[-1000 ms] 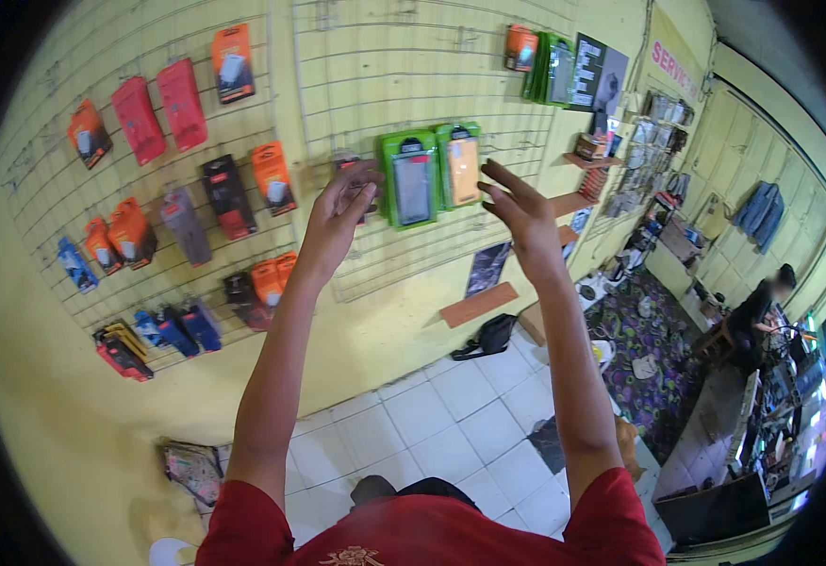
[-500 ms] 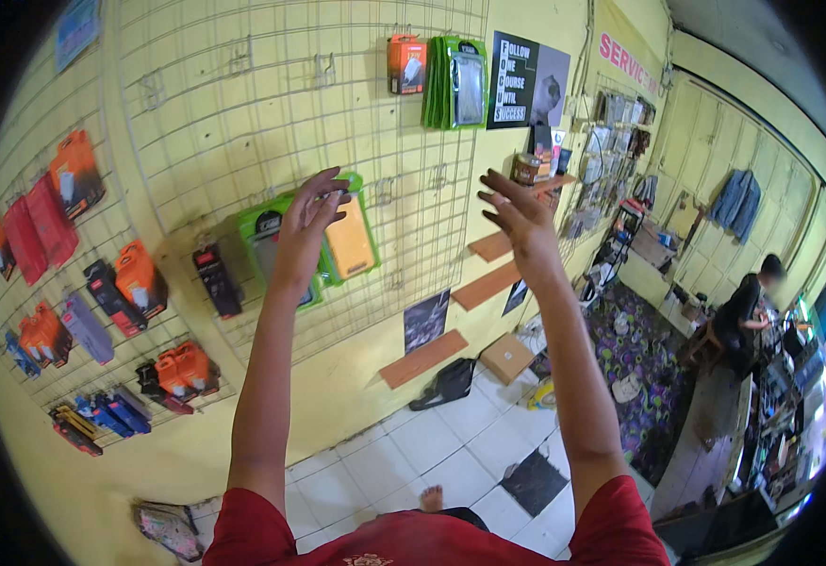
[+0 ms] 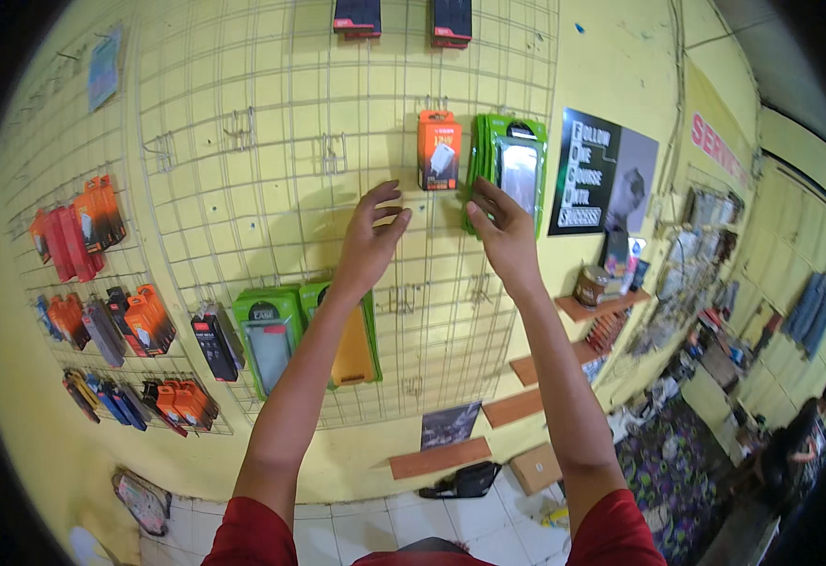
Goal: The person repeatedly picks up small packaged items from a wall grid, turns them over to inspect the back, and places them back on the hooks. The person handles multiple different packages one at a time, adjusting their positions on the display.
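Both my hands are raised in front of a wire grid on a yellow wall. My left hand (image 3: pixel 368 247) has its fingers apart and holds nothing, just below and left of an orange charger box (image 3: pixel 439 156) hanging on a hook. My right hand (image 3: pixel 511 247) is at the lower edge of a stack of green phone case packs (image 3: pixel 522 165). Its fingers are spread and overlap the stack's lower left side; whether they touch it I cannot tell. Below my left hand hang more green packs, one with a pale case (image 3: pixel 268 357) and one with a yellow case (image 3: pixel 356 354) partly behind my forearm.
Black boxes (image 3: pixel 356 17) hang at the top of the grid. Orange and red accessory packs (image 3: pixel 100 215) hang at the left. Wooden shelves (image 3: pixel 441 458) jut from the wall, one bearing a jar (image 3: pixel 594 285). A black bag (image 3: pixel 470 479) and a cardboard box (image 3: pixel 536 469) lie on the floor. A person (image 3: pixel 804 434) is at far right.
My view has tilted up, bringing the black boxes into sight. My hands have come closer to the orange box and the upper green packs, my right hand now overlapping the packs.
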